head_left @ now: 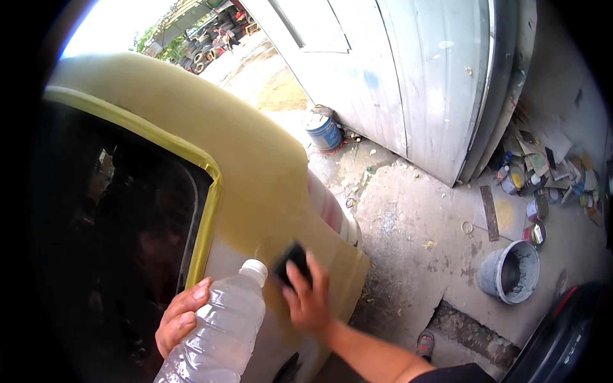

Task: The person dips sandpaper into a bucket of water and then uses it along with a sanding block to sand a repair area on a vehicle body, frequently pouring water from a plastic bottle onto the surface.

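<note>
My left hand (180,318) is wrapped round a clear plastic bottle (223,322) with a white cap. The bottle is tilted, its capped end pointing up and toward the car panel. My right hand (310,300) grips a dark, slightly blurred sanding block (294,263) against or just over the panel. Under both hands lies a car body (255,172) in dull yellow-beige, with a paler patch near the block. Yellow masking tape (214,185) edges the dark side window (134,223) on the left.
A blue paint bucket (324,131) stands by the grey metal door (421,76). To the right, a grey bucket (482,274) lies tipped near paint cans (537,207) and piled scraps (562,163). A black car part (568,338) fills the lower right. A sandalled foot (425,343) shows below.
</note>
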`<state>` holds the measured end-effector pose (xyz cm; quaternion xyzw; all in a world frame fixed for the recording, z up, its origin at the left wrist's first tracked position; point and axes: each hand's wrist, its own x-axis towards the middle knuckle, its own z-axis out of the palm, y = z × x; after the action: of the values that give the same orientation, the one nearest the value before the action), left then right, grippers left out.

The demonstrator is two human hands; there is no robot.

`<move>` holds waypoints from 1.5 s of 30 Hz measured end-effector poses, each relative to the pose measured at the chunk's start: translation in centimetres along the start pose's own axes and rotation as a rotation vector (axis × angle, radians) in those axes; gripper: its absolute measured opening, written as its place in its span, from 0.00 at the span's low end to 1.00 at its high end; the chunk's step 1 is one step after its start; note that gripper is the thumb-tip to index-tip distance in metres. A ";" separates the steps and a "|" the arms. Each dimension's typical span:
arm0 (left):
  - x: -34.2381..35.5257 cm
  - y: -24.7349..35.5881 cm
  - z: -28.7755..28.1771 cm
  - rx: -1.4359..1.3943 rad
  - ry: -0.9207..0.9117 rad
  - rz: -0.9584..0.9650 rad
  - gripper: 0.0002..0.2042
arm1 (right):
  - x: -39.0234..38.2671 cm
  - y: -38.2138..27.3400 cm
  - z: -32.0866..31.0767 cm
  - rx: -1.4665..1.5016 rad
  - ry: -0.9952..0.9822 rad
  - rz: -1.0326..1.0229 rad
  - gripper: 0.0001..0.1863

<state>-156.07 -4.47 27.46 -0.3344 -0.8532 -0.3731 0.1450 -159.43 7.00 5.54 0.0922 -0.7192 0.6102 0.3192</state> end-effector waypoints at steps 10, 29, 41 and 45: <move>0.1 -0.9 0.9 0.005 0.047 0.069 0.51 | 15.3 3.6 0.6 -0.024 0.118 0.011 0.26; -0.5 -0.7 -0.4 0.034 0.001 0.044 0.40 | 4.0 0.6 0.5 0.001 0.056 -0.041 0.27; 0.4 -1.1 0.0 0.125 0.012 0.136 0.19 | 14.1 3.7 1.3 -0.041 0.117 0.026 0.26; 0.3 -0.8 -0.4 0.104 -0.002 0.130 0.17 | -1.0 -0.3 0.1 -0.006 0.032 -0.046 0.28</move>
<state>-156.86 -4.99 27.44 -0.3816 -0.8480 -0.3178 0.1853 -158.53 6.53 5.16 0.0979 -0.7135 0.6018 0.3451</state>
